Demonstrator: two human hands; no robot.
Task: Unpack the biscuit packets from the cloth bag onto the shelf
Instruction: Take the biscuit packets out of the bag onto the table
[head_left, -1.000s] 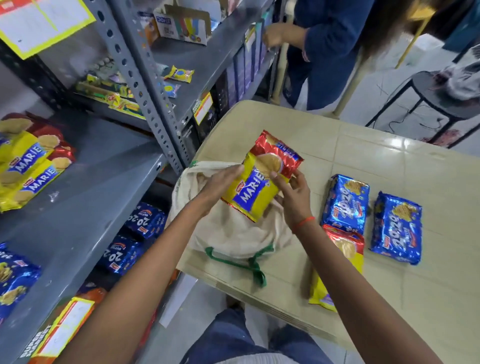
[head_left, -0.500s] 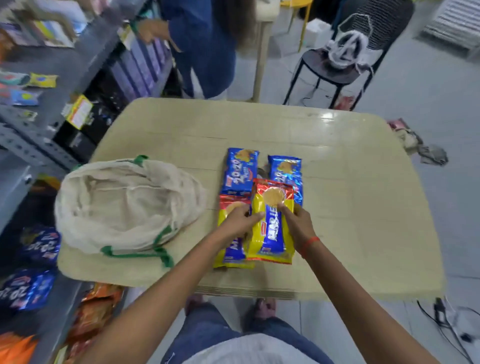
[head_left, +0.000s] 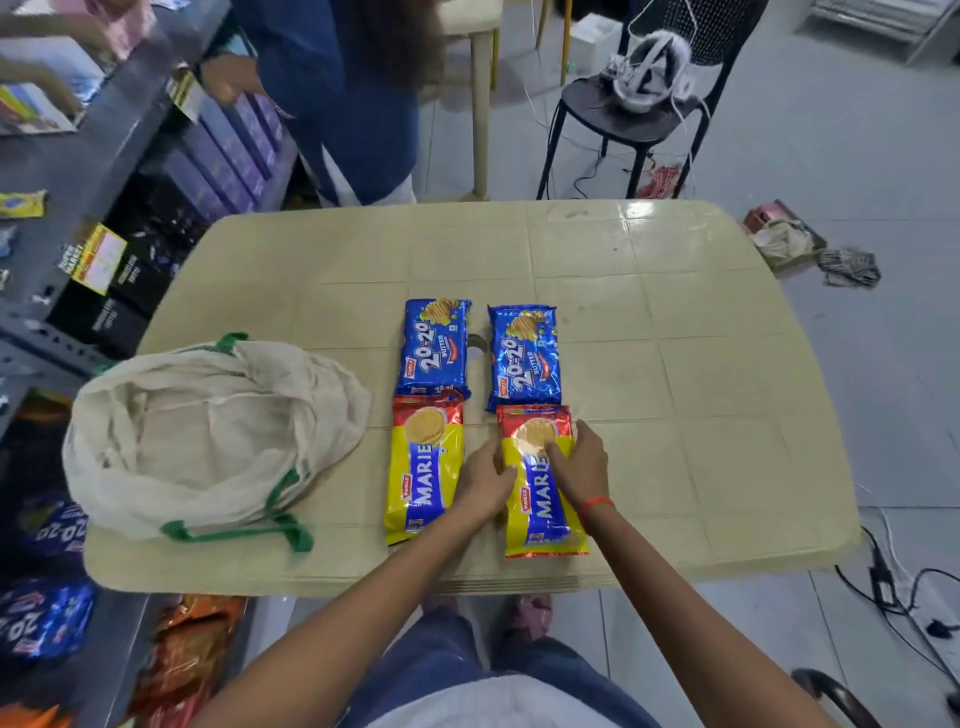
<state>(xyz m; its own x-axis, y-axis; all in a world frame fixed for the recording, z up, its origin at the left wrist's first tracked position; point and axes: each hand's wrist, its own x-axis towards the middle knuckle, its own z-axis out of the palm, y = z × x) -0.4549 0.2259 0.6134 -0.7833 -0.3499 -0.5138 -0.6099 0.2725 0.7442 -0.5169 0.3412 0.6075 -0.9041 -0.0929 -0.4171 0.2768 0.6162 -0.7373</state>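
— The four biscuit packets look like glossy plastic film; the right Marie packet (head_left: 545, 483) throws glare, and the 20-20 packet (head_left: 435, 347) shines too.

— The cloth bag (head_left: 208, 436)?

— Soft, matt, wrinkled off-white fabric with green cloth handles (head_left: 234, 532).

— The table (head_left: 675, 364)?

— Smooth beige plastic with a moulded tile pattern, shiny at its far edge.

— The shelf (head_left: 67, 166) looks like matt grey metal.

Pale beige table (head_left: 675, 322) with a faint square-tile pattern. Two blue 20-20 packets (head_left: 435, 347) lettered in white. Two Marie packets (head_left: 423, 470), red at the far end, yellow nearer, with a blue band and white letters. Off-white cloth bag (head_left: 208, 431) with green handles. Grey shelf (head_left: 78, 156). Red thread on the right wrist (head_left: 596, 502).
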